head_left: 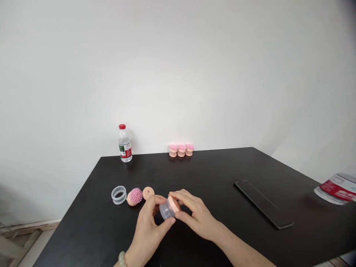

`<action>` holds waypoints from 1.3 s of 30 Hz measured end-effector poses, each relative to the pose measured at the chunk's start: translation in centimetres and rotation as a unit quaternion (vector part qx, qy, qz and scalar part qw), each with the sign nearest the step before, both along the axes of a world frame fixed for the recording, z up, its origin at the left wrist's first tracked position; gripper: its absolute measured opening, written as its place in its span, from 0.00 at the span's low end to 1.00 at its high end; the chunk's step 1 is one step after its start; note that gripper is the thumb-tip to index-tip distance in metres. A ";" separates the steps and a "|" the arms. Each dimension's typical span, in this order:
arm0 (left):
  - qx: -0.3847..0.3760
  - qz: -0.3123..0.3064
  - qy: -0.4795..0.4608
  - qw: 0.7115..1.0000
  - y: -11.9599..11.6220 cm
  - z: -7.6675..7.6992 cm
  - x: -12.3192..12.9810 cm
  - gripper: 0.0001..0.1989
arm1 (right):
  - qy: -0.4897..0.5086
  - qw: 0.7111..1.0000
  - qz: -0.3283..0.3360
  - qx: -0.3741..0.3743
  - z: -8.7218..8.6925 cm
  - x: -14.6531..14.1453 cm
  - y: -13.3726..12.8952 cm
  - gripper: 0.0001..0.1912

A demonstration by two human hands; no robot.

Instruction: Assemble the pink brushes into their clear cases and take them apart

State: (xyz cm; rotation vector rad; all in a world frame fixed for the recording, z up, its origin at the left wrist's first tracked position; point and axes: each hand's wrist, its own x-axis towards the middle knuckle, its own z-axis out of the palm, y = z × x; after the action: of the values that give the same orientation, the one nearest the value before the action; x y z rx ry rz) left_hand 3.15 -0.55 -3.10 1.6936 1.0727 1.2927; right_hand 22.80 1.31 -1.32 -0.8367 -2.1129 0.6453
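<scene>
Low over the table, my left hand (148, 226) grips a clear plastic cup (166, 211) between thumb and fingers. A peach round cap (174, 204) sits on the cup's right end, tilted, and my right hand (196, 213) pinches its edge. Whether the cap is fully seated I cannot tell. Just beyond my left hand lie a peach disc (148, 192) with a small central hole, a brush head (135, 196) with pink bristles on a peach base, and a clear plastic ring (119, 201).
Three pink-bristled brushes (181, 150) stand in a row by the wall on the black table (205, 174). A red-capped water bottle (125, 148) is at the back left. On the right are a flat black slab (261, 204) and another bottle (338, 189), partly cut off.
</scene>
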 end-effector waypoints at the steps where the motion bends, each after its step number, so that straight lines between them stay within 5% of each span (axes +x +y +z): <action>1: 0.024 0.006 0.024 0.999 -0.1 0.0 0.0 0.13 | -0.001 1.000 -0.020 -0.012 -0.2 -0.2 0.0 0.22; 4: 0.152 0.012 0.132 0.979 -0.5 0.0 0.1 0.12 | 0.000 0.993 -0.058 -0.101 -0.5 -0.8 0.1 0.15; 7: 0.282 0.005 0.198 0.939 -0.8 0.1 0.0 0.15 | 0.002 0.963 -0.074 -0.258 -0.7 -1.2 0.2 0.20; 12: 0.346 -0.010 0.223 0.911 -0.9 0.1 0.2 0.16 | 0.005 0.924 -0.050 -0.379 -1.1 -0.5 0.7 0.28; 18: 0.264 0.044 0.199 0.943 -0.6 -0.2 -0.2 0.13 | 0.081 0.972 -0.028 -0.218 -0.2 0.8 0.5 0.16; 23: 0.229 0.053 0.198 0.952 -0.4 -0.3 -0.5 0.15 | 0.014 0.996 -0.028 -0.084 1.1 0.2 -0.6 0.18; 29: 0.221 0.028 0.212 0.952 -0.4 -0.6 -0.6 0.16 | -0.043 0.990 -0.054 -0.124 1.9 -0.2 -0.9 0.11; 33: 0.151 0.051 0.183 0.970 -0.3 -0.5 -1.0 0.26 | -0.094 0.990 -0.078 -0.072 2.6 3.8 0.2 0.35; 39: -0.043 -0.023 -0.038 0.998 0.2 -0.2 -0.9 0.17 | -0.286 0.950 -0.027 -0.125 2.0 8.6 2.0 0.38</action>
State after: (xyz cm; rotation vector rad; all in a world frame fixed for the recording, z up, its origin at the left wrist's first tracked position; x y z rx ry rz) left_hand 2.21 -0.36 -3.33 1.5843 1.0230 1.2544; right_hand 31.40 3.30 0.66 -1.3485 -2.5390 0.7105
